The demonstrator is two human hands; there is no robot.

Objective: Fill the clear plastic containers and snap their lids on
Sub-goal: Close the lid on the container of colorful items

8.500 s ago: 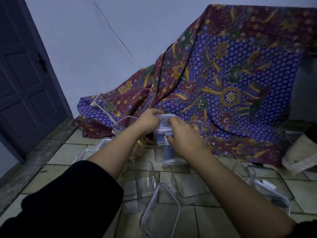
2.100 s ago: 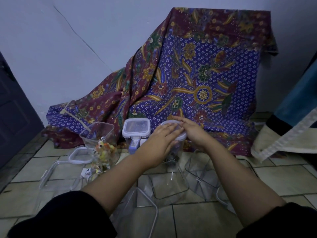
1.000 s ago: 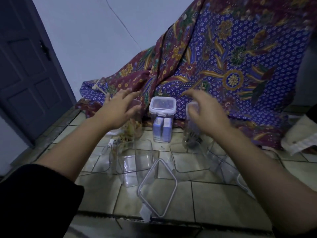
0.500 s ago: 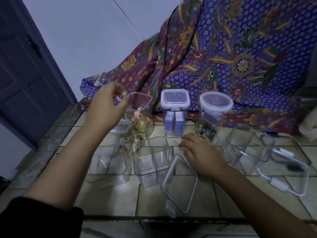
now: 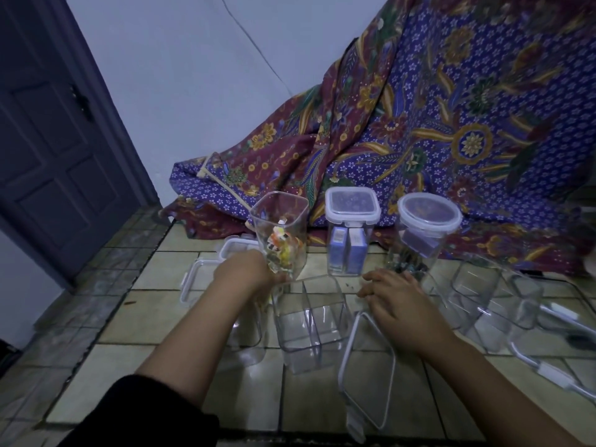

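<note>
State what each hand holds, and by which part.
The left hand grips the open container of colourful items at its base. The right hand rests on the floor, holding nothing.

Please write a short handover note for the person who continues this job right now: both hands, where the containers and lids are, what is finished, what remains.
Left hand: at the base of the open container with colourful items, which has no lid; the grip itself is hidden.
Right hand: flat and empty on the tile floor, just above a loose square lid.
Done: the square container and the round container are filled and lidded, standing by the patterned cloth.
Left: lid the colourful one; a loose lid lies behind it. Then fill and close the empty divided container and the empty ones at right.
</note>
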